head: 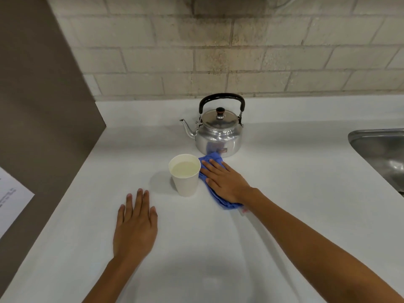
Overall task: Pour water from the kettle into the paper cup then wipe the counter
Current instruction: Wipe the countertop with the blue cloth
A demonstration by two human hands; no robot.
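A shiny metal kettle with a black handle stands upright at the back of the white counter, spout pointing left. In front of it a white paper cup stands upright, holding water. My right hand lies flat, fingers spread, pressing a blue cloth onto the counter just right of the cup and in front of the kettle. My left hand rests palm down on the counter, left of and nearer than the cup, holding nothing.
A steel sink is set into the counter at the far right. A brown wall panel bounds the counter on the left, with a sheet of paper on it. A tiled wall runs behind.
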